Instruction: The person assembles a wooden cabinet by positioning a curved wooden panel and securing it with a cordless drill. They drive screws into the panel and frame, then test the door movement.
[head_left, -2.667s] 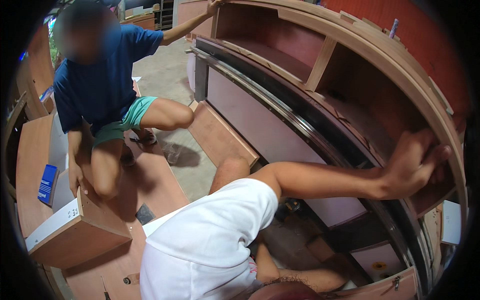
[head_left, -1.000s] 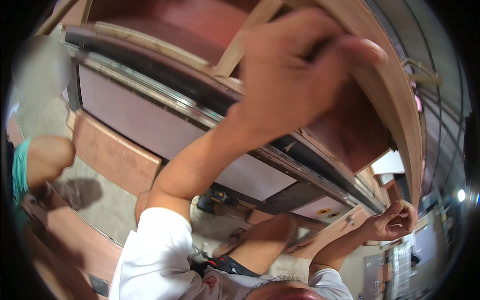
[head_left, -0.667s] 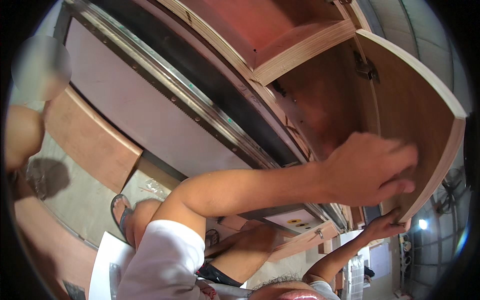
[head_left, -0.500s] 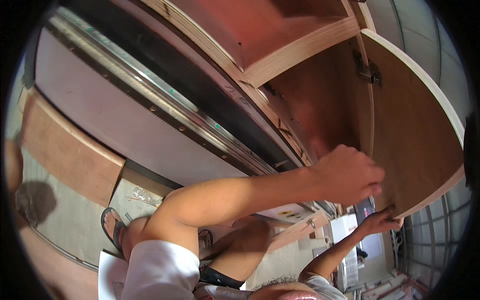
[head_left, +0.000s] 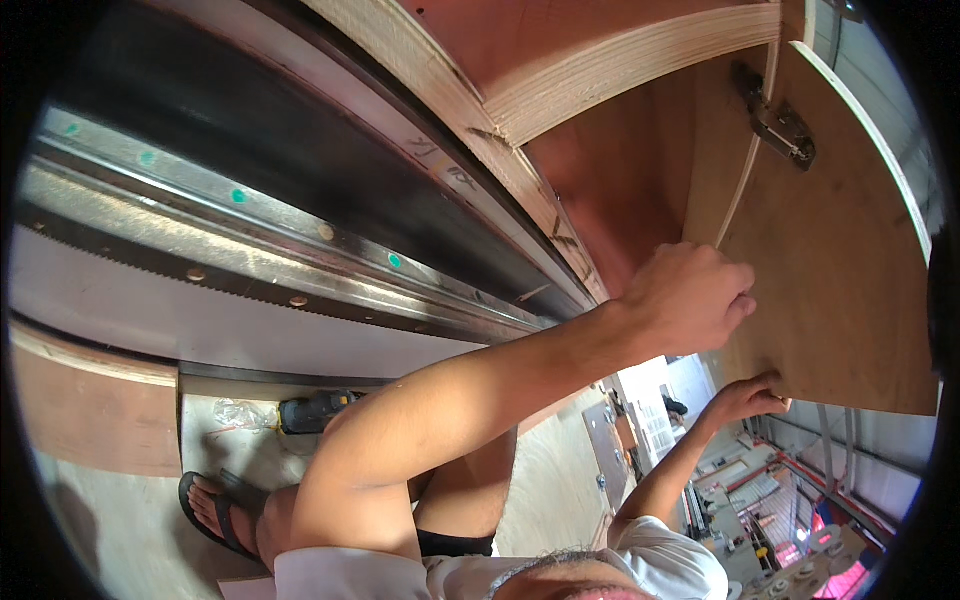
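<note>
A brown wooden cabinet door (head_left: pixel 840 260) stands swung open at the right, joined to the cabinet by a metal hinge (head_left: pixel 785 135). My right hand (head_left: pixel 750 397) grips the door's lower edge, fingers curled around it. In front of the cabinet opening, close to the door's hinged side, is my left hand (head_left: pixel 690 297). Its fingers are curled into a closed shape; whatever they hold, if anything, is hidden. Behind it lies the reddish-brown cabinet interior (head_left: pixel 630 190), framed by a pale plywood edge (head_left: pixel 620 75).
A long metal rail (head_left: pixel 270 240) with a toothed strip runs along the cabinet's side. On the floor are a dark power tool (head_left: pixel 315 412) with yellow parts, a clear plastic bag (head_left: pixel 245 413) and a wooden panel (head_left: pixel 95 410). Workshop shelving and materials fill the lower right.
The view has shifted, so the hinge and rail appear larger and the power tool now shows. My left hand stays curled by the opening, and my right hand keeps holding the door edge.
</note>
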